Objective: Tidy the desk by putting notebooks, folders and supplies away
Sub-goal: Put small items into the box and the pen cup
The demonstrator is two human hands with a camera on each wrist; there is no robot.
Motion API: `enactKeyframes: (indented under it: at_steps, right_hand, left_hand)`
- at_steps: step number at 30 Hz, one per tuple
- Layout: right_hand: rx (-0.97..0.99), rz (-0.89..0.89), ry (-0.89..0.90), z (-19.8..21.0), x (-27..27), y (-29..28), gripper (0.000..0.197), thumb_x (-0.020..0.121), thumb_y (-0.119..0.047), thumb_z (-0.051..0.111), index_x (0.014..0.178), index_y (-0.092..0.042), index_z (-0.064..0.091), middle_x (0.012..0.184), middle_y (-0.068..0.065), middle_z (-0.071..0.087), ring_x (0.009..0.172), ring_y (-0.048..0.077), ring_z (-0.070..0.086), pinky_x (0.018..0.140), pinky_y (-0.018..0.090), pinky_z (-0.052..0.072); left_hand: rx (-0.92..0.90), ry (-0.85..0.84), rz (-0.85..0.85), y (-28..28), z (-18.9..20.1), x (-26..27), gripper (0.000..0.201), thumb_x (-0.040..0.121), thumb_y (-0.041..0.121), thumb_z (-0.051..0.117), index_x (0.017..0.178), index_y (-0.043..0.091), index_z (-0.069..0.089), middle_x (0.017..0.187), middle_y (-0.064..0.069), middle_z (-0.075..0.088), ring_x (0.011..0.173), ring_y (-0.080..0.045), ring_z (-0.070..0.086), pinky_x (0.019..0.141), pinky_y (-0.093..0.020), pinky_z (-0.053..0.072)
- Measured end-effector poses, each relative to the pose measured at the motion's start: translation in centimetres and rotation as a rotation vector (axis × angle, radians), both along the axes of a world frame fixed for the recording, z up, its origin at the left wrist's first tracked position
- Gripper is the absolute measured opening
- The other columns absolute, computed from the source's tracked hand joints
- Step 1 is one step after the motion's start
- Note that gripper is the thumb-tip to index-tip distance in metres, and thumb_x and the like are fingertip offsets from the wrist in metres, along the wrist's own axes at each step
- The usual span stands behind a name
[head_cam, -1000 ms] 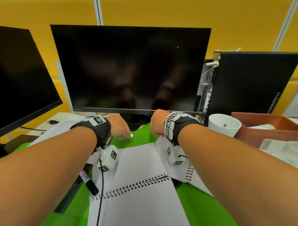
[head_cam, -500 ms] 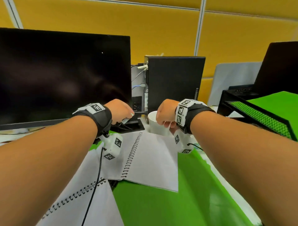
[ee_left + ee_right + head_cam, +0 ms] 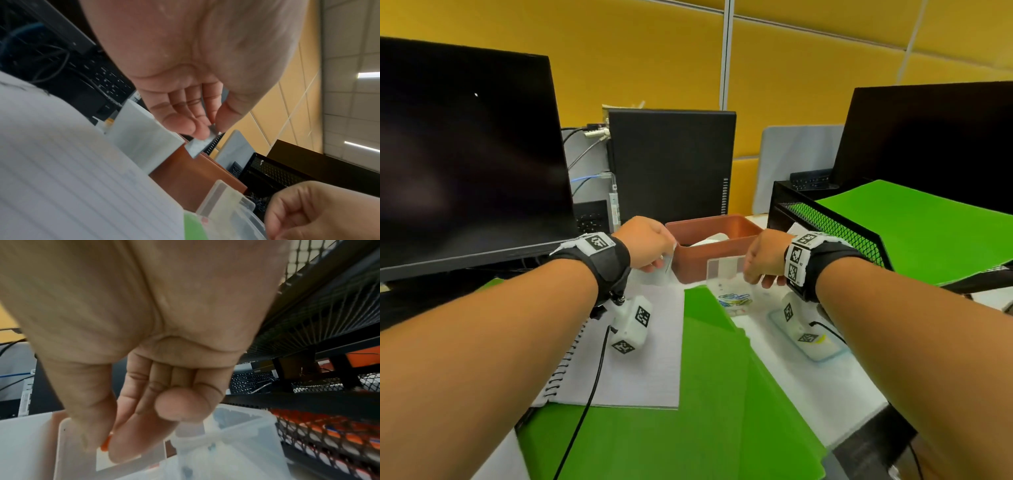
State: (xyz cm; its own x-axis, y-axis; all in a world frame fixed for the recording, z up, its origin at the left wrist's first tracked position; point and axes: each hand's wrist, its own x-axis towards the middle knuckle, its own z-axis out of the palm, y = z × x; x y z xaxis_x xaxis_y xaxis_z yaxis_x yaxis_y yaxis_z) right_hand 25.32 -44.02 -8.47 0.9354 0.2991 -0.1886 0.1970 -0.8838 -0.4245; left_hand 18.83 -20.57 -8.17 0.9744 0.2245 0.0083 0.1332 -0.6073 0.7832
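Supplies sit in a clear plastic box [image 3: 732, 294] at the centre of the head view, its lid raised against a brown tray [image 3: 717, 240] just behind it. The left hand [image 3: 645, 243] pinches a small flat silvery piece [image 3: 200, 144] between thumb and fingertips, just left of the tray's near corner; what the piece is cannot be told. The right hand [image 3: 763, 257] hangs over the box with its fingers curled inward, and a small orange thing [image 3: 106, 443] shows between thumb and forefinger in the right wrist view, though whether it is gripped cannot be told.

Half a second ago both hands were over a white cup beside the monitor stand; the view has since swung right, the cup is out of sight, and the tray and box now lie under the hands.

On the bench, an open spiral notebook [image 3: 633, 363] lies at lower left of centre beside green folders [image 3: 715, 394]. A black mesh rack [image 3: 832, 222] at right carries another green folder [image 3: 914, 226]. A dark monitor [image 3: 465, 154] fills the upper left, a black computer case [image 3: 671, 164] stands behind the tray, and yellow wall panels [image 3: 808, 68] run across the top.
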Motion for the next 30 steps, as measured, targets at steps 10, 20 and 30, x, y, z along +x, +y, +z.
enactKeyframes:
  at_steps: [10,20,30]
  right_hand:
    - [-0.117,-0.127,-0.082,-0.4,4.3,-0.4,0.016,0.083,-0.014,0.066,0.088,-0.002,0.077,0.069,0.011,0.076,0.052,0.023,0.064,0.065,0.033,0.058]
    - [-0.239,-0.191,-0.187,-1.7,5.6,-1.7,0.016,0.093,-0.021,0.059,0.082,-0.009,0.059,0.082,0.009,0.072,0.076,0.028,0.073,0.078,0.04,0.063]
    - [0.274,0.086,0.111,-1.5,2.0,1.3,0.01,0.088,-0.011,0.072,0.097,-0.009,0.076,0.096,0.01,0.077,0.071,0.025,0.077,0.052,0.03,0.057]
  left_hand:
    - [-0.079,0.001,-0.094,-3.2,-1.1,2.0,0.017,0.092,0.005,0.062,0.082,0.014,0.072,0.071,-0.011,0.07,0.059,-0.018,0.068,0.055,-0.028,0.059]
    - [-0.204,0.039,-0.129,-5.4,-2.9,3.6,0.01,0.093,0.007,0.064,0.086,0.009,0.072,0.073,-0.014,0.075,0.07,-0.023,0.075,0.079,-0.041,0.064]
    - [-0.337,0.004,-0.056,-6.5,-3.3,3.8,0.01,0.093,0.002,0.062,0.086,0.005,0.068,0.085,-0.023,0.075,0.074,-0.029,0.074,0.056,-0.028,0.059]
